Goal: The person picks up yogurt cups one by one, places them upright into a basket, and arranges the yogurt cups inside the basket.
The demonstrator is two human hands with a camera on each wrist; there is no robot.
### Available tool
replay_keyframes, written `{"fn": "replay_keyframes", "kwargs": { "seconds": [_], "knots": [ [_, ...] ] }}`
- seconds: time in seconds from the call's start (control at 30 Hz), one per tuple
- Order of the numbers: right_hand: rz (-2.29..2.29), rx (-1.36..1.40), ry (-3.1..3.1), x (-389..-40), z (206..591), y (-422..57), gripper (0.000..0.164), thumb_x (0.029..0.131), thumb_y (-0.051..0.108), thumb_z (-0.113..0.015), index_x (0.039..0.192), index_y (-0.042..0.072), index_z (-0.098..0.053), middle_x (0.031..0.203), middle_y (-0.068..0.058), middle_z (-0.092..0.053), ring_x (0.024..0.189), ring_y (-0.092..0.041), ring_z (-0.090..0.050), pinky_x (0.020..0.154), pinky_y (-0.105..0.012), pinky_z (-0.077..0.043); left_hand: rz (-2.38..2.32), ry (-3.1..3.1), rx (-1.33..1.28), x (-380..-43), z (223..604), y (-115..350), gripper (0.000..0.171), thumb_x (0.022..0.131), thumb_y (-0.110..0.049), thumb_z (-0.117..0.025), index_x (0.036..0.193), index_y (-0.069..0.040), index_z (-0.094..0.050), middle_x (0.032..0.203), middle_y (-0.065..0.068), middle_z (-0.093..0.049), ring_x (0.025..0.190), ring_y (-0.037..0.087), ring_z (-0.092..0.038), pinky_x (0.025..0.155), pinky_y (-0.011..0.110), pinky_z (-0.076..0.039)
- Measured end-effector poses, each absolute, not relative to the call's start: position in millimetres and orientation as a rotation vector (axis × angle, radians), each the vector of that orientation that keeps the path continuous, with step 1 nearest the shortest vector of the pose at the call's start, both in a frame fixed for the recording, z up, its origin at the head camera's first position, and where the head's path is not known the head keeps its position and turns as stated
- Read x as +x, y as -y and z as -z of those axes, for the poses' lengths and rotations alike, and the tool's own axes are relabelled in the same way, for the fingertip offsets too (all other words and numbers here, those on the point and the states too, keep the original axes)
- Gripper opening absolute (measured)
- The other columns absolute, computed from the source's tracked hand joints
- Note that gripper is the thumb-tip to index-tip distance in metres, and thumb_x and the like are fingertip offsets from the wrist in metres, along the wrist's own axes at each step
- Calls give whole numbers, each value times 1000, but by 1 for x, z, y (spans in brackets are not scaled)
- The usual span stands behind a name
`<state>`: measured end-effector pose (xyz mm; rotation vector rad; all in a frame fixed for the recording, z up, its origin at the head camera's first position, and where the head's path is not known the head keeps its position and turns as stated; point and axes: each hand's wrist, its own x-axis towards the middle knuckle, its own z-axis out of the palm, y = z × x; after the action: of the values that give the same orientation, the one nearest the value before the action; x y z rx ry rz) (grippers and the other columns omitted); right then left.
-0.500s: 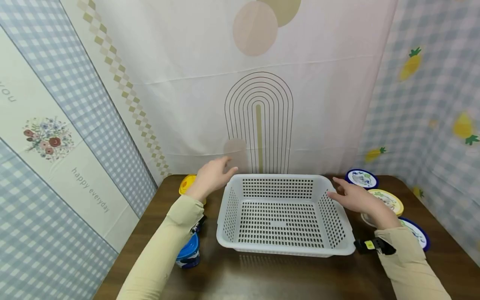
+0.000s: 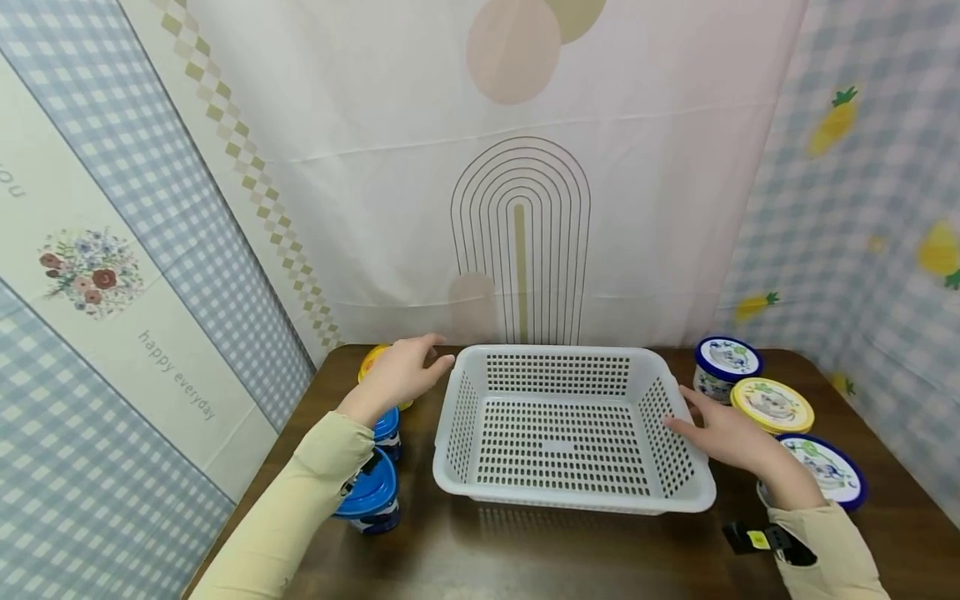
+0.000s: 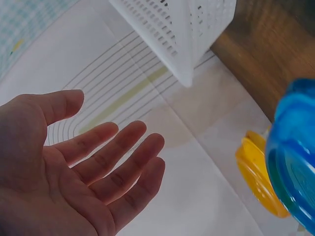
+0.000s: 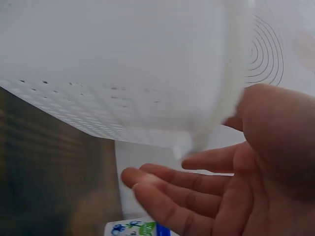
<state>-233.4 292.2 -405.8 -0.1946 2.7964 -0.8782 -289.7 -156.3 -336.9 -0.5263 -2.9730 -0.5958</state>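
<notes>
A white perforated plastic basket [image 2: 573,500] sits on the table, with nothing inside it. Off its back left corner my left hand [image 2: 396,375] hovers, fingers loosely extended and holding nothing; the left wrist view shows the bare palm [image 3: 64,187]. At the basket's right rim is my right hand [image 2: 727,433]. Its thumb lies over the rim's inner side, while the relaxed fingers [image 4: 187,191] stay outside, below the rim in the right wrist view. No firm grip shows, and whether the thumb touches the rim I cannot tell.
Left of the basket stand a yellow-lidded tub [image 2: 371,362] and two blue-lidded tubs [image 2: 386,425], partly behind the left arm. To the right are tubs with blue-edged lids [image 2: 727,357] and a yellow-edged lid [image 2: 772,405]. A patterned curtain [image 2: 375,233] hangs behind the table.
My right hand has come nearer the front along the basket's right rim. My left hand has drifted left, away from the basket. The basket stands about where it was.
</notes>
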Motion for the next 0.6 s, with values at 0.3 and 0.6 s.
{"fn": "replay_keyframes", "kwargs": {
  "seconds": [0.3, 0.6],
  "knots": [
    [962, -206, -2824, -229, 422, -291, 81, 105, 34, -53, 156, -11, -7, 127, -41, -55, 85, -29, -72, 73, -49, -58, 560, 2959, -526, -294, 331, 173, 46, 102, -40, -57, 138, -11, -59, 118, 12, -70, 98, 28, -68, 85, 49, -55],
    [1126, -149, -2789, -224, 436, -287, 79, 108, 29, -48, 158, -5, 3, 119, -40, -58, 70, -24, -72, 55, -38, -58, 620, 2954, -508, -312, 322, 204, 50, 103, -41, -55, 140, -7, -55, 123, 17, -68, 99, 32, -68, 86, 51, -55]
  ]
}}
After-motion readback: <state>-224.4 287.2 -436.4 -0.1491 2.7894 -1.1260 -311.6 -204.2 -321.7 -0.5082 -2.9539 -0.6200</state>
